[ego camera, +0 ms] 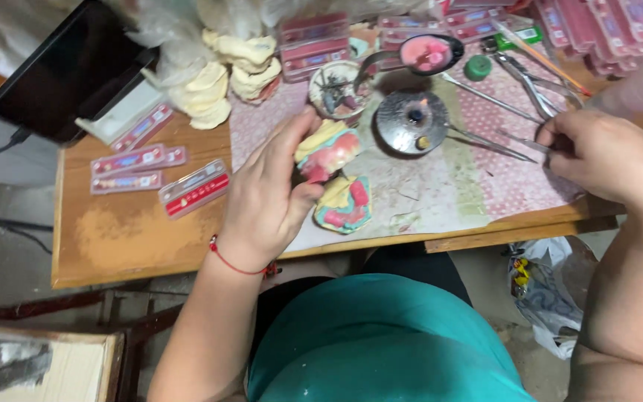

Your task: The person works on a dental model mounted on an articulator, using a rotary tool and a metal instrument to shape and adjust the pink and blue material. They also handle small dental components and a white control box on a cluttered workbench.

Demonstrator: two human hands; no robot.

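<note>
So we've got the pink-and-yellow dental model [327, 149] up off the desk [128, 238], left hand [269, 197] fingers wrapped round it. A second model [344, 202] lies just under it, near edge. Right hand [597, 152] fingers pinch a thin metal tool [522, 141] right of the small burner [413, 121].

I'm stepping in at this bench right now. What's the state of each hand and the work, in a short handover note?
Left hand grips a cast coated in pink wax, lifted over the table.
Right hand holds a thin metal tool, tip toward the burner, which looks lit.
A second waxed cast lies on the mat by the left hand.
Done: both casts carry wax.
Left: cannot tell how much waxing remains.
</note>
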